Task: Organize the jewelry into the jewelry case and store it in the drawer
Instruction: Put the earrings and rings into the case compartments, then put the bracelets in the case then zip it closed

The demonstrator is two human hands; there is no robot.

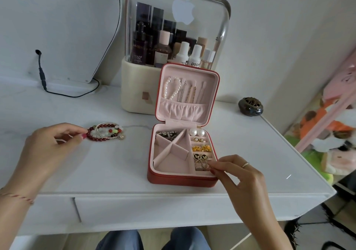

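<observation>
The right hand (238, 174) pinches a gold hoop earring (202, 164) between thumb and forefinger over the front right slot of the jewelry case (181, 180), which stands open near the front edge of the table (115, 169), lid upright. The left hand (52, 143) reaches toward the table's left side, fingertips touching and seemingly pinching the near rim of the pile of beaded bracelets (107, 133). That pile lies well to the left of the case, so the left hand is plainly the nearer one for it, and the empty divided compartments on the case's left side face it. Nothing lies between pile and case. Behind the case stands a clear cosmetics organizer (212, 38). The drawer (154, 209) under the front edge looks closed.
</observation>
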